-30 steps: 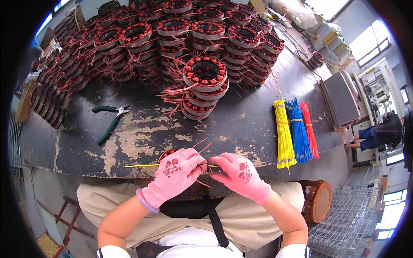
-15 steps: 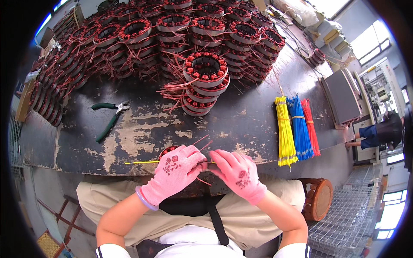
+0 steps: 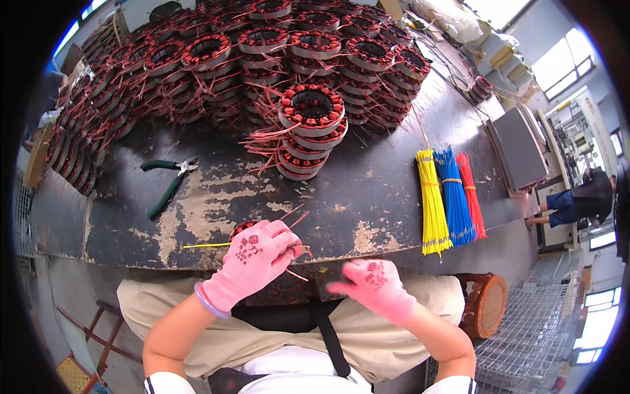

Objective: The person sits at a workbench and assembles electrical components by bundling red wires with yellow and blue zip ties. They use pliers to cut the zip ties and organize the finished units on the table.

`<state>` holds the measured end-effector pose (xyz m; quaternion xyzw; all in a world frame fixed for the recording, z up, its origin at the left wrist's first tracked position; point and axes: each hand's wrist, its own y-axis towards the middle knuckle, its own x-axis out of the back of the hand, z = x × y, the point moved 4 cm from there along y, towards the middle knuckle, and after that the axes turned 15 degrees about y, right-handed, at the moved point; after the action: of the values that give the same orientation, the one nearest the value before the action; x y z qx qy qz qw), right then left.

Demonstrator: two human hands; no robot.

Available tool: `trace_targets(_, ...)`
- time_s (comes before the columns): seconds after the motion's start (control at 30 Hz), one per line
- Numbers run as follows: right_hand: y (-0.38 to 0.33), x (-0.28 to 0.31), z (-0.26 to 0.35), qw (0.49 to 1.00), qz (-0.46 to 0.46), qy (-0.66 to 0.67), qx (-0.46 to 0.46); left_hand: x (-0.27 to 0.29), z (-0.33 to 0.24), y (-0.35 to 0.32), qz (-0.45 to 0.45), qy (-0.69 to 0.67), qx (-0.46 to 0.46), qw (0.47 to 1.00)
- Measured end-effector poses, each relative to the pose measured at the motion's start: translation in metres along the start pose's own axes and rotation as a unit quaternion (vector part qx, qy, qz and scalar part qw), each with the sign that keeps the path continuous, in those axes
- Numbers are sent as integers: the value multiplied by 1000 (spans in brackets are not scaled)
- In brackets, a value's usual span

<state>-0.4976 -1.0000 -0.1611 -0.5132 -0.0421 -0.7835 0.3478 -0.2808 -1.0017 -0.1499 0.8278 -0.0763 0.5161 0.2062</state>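
My left hand [image 3: 257,255], in a pink glove, is closed around thin lead wires [image 3: 304,249] at the table's front edge. Bare ends poke out past its thumb and fingertips. Mostly covered by that hand is a wound stator [image 3: 243,228], with only its red-and-black rim showing. A yellow wire [image 3: 207,245] extends leftward from beneath the same hand. Apart from the work, above my lap to the right, is my right hand [image 3: 375,289], also gloved in pink; its fingers are smeared by motion, and I see nothing in them.
Green-handled cutting pliers [image 3: 172,178] lie on the worn table [image 3: 367,238]. A short stack of stators [image 3: 311,125] stands before the big piles. To the right are bundles of yellow [image 3: 433,203], blue [image 3: 455,197] and red wires [image 3: 470,197]. A wooden stool [image 3: 484,305] is beside my leg.
My right hand has left the wires and moved right and toward me. My left hand has shifted slightly left, keeping its hold on the lead wires.
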Motion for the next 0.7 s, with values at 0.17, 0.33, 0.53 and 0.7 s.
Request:
trace_targets(0.17, 35, 12, 31, 954, -190, -42, 229, -2, -2, 2, -10, -9, -6, 1000)
trace_targets(0.33, 52, 2, 18, 852, 36, 510, -111, 0, -2, 3, -2, -22, -31, 999)
trace_targets(0.53, 47, 20, 16, 952, -81, 294, -31, -2, 1, 3, -14, -41, -29, 999)
trace_targets(0.7, 32, 6, 31, 938, -280, -21, 204, 0, 0, 3, -14, -20, -23, 999)
